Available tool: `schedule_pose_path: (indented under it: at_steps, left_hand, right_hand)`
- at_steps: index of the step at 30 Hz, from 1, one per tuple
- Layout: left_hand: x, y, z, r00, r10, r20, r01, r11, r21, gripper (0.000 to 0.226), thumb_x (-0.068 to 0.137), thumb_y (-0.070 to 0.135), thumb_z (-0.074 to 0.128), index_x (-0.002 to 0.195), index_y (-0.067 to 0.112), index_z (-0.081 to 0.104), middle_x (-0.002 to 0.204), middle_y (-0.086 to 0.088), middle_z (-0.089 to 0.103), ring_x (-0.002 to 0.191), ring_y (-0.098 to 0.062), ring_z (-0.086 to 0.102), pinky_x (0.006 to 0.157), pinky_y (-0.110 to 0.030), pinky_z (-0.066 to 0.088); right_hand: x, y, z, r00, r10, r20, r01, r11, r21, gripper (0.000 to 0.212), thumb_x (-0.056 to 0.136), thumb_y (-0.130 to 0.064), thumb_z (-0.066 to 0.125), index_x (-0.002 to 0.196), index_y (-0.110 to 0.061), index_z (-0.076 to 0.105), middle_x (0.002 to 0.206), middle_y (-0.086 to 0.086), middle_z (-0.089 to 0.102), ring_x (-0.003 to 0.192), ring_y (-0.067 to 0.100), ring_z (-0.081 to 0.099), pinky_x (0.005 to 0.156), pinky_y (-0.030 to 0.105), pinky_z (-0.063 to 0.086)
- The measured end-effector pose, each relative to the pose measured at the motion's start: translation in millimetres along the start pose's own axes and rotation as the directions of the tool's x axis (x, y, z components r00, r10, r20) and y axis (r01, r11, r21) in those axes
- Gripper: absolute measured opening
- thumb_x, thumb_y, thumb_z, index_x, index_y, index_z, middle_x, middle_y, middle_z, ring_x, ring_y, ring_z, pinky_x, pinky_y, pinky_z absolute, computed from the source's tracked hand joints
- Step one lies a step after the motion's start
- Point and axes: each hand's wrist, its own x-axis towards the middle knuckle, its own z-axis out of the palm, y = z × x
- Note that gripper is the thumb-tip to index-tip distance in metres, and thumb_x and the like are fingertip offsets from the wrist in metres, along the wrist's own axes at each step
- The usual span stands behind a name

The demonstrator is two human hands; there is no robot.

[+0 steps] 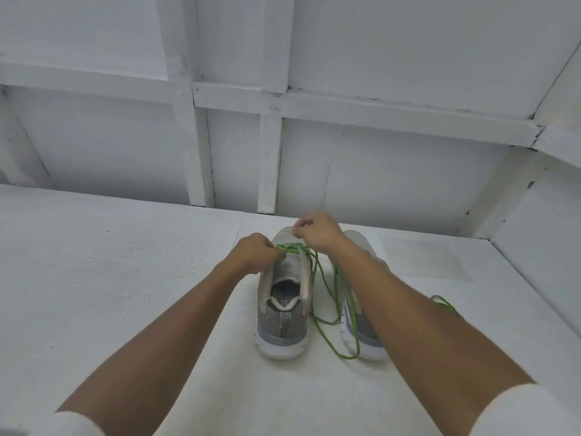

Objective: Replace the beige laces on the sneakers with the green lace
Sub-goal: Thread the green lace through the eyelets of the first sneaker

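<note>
white sleeves [72, 423] are cut off at the bottom. left hand [256, 251] pinches the green lace [336, 291] with curled fingers, over the gray sneaker [283, 313] near the table's [125, 278] far edge. right hand [314, 229] is curled too, but blur hides what it holds. its arm hides most of the other sneaker [361, 243]. writing inside the shoe is too small to read.

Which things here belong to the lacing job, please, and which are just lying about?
In the job: green lace, left sneaker, right sneaker, left hand, right hand.
Just there: table, wall.
</note>
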Motion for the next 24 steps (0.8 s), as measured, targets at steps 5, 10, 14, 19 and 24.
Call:
schedule_pose_path:
  at_steps: [5, 10, 14, 19, 24]
  left_hand:
    - [2, -9, 2, 0.997, -0.079, -0.011, 0.074, 0.966, -0.247, 0.023, 0.090, 0.021, 0.050, 0.085, 0.004, 0.064, 0.078, -0.007, 0.057, 0.073, -0.021, 0.052, 0.063, -0.030, 0.048]
    - [4, -22, 5, 0.978, -0.203, 0.049, 0.200, 0.837, -0.509, 0.024, 0.086, 0.013, 0.051, 0.100, 0.002, 0.067, 0.086, -0.008, 0.060, 0.077, -0.020, 0.055, 0.064, -0.028, 0.046]
    - [5, -25, 8, 0.973, -0.216, 0.079, 0.221, 0.782, -0.583, 0.025, 0.087, 0.009, 0.051, 0.102, 0.005, 0.070, 0.088, -0.008, 0.060, 0.078, -0.019, 0.053, 0.062, -0.028, 0.045]
    - [4, -23, 7, 0.973, -0.213, 0.086, 0.221, 0.768, -0.601, 0.023, 0.085, 0.005, 0.049, 0.091, 0.007, 0.071, 0.085, -0.008, 0.060, 0.077, -0.020, 0.051, 0.062, -0.028, 0.043]
    - [6, -26, 7, 0.971, -0.219, 0.093, 0.230, 0.761, -0.607, 0.033, 0.082, 0.003, 0.048, 0.107, -0.001, 0.069, 0.086, -0.009, 0.058, 0.076, -0.019, 0.048, 0.061, -0.028, 0.040]
  right_hand:
    - [2, 13, 27, 0.999, 0.042, -0.017, -0.044, 0.993, -0.112, 0.016, 0.083, -0.010, 0.058, 0.081, -0.012, 0.074, 0.093, 0.004, 0.071, 0.092, 0.022, 0.063, 0.075, 0.030, 0.051]
    - [3, 15, 31, 0.998, 0.044, -0.037, -0.050, 0.982, -0.181, 0.014, 0.080, -0.012, 0.061, 0.077, -0.012, 0.074, 0.090, 0.007, 0.072, 0.090, 0.024, 0.065, 0.078, 0.034, 0.055]
    - [2, 14, 33, 0.999, 0.040, -0.027, -0.045, 0.978, -0.205, 0.013, 0.080, -0.011, 0.064, 0.081, -0.016, 0.077, 0.093, 0.004, 0.073, 0.091, 0.021, 0.064, 0.077, 0.029, 0.052]
    - [1, 12, 36, 0.998, 0.055, -0.041, -0.063, 0.973, -0.223, 0.013, 0.081, -0.012, 0.066, 0.085, -0.018, 0.077, 0.096, 0.005, 0.073, 0.092, 0.022, 0.064, 0.080, 0.031, 0.053]
    - [0, 10, 39, 0.997, 0.063, -0.045, -0.072, 0.969, -0.237, 0.014, 0.080, -0.013, 0.067, 0.087, -0.019, 0.078, 0.099, 0.006, 0.072, 0.095, 0.024, 0.064, 0.081, 0.031, 0.053]
